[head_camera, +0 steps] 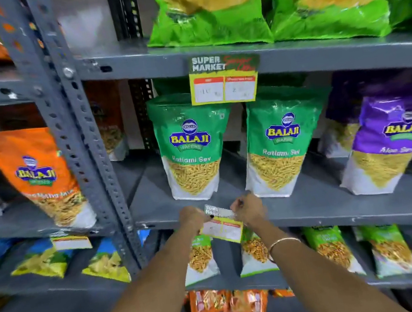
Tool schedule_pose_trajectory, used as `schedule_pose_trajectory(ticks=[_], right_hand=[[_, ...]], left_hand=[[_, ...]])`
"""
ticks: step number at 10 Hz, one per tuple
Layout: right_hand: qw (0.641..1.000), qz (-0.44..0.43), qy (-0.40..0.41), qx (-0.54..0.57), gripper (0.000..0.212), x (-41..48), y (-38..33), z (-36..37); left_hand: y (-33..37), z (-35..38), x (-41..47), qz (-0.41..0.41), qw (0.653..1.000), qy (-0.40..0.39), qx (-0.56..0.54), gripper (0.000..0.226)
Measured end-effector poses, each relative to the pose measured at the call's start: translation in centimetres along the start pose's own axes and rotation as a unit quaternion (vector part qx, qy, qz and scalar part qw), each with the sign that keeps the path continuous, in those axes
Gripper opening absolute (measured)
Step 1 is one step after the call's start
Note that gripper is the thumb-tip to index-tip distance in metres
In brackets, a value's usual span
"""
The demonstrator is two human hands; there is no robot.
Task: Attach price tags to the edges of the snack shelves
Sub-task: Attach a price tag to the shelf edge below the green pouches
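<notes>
Both my hands hold a yellow-bordered price tag (pixel 222 227) against the front edge of the middle grey shelf (pixel 315 213), below two green Ratlami Sev bags (pixel 190 147). My left hand (pixel 192 218) pinches the tag's top left corner. My right hand (pixel 247 209) grips its top right corner. The tag's dark header lies on the shelf lip and its white price boxes hang below. Another price tag (pixel 224 81) is fixed to the edge of the shelf above. A third tag (pixel 71 242) hangs on the left rack's shelf edge.
A perforated grey upright post (pixel 76 137) divides the two racks. Orange snack bags (pixel 32 179) stand left, a purple bag (pixel 384 140) right, big green bags (pixel 264 0) on top. Smaller packets fill the lower shelves (pixel 333 249). Grey floor lies at the bottom left.
</notes>
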State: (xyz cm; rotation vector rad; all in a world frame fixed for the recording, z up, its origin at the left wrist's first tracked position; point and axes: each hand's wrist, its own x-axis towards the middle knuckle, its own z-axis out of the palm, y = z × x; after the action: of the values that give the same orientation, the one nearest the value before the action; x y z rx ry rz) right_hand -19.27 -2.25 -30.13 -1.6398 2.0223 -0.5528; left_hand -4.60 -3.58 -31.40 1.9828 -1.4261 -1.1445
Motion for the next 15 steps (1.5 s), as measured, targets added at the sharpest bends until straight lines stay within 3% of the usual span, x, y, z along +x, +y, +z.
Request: schedule_pose_trajectory(ticks=[2,4,6,9,10,11,13,14,15], right_hand=[[0.995,-0.077,-0.001,-0.058,0.018,-1.5,0.1,0.4],[0.976,-0.153,-0.036,-0.151,0.013,-3.0,0.2,0.7],[0.969,-0.161,-0.008,-0.185,0.019,-3.3,-0.2,1.3],[0.966,-0.160,0.019,-0.204,0.019,-3.1,-0.4,2.0],[0.964,-0.165,0.027,-0.205,0.019,-3.1,-0.3,2.0],[0.965,-0.171,0.039,-0.197,0.017,-3.0,-0.4,1.9],[0.961,-0.171,0.032,-0.215,0.019,-3.2,-0.9,1.9],[0.960,-0.165,0.025,-0.223,0.021,-3.3,-0.9,1.8],[0.959,-0.164,0.011,-0.231,0.021,-3.3,-0.7,1.7]], left_hand=[[-0.8,0.1,-1.6,0.005,0.998,0.042,0.040,0.029],[-3.6,1.1,-2.3,0.024,0.999,0.018,0.024,0.030],[-4.0,1.1,-2.4,0.017,0.999,0.041,0.020,0.047],[-3.7,1.3,-1.7,0.013,0.998,0.057,0.028,0.049],[-3.7,1.3,-1.7,0.011,0.998,0.060,0.020,0.046],[-3.2,1.2,-1.5,0.015,0.998,0.062,0.003,0.028],[-3.4,1.6,-1.1,0.014,0.998,0.063,-0.002,0.022],[-3.5,1.6,-1.1,0.017,0.998,0.063,0.003,0.024],[-3.7,1.6,-1.0,0.031,0.997,0.066,0.031,0.045]])
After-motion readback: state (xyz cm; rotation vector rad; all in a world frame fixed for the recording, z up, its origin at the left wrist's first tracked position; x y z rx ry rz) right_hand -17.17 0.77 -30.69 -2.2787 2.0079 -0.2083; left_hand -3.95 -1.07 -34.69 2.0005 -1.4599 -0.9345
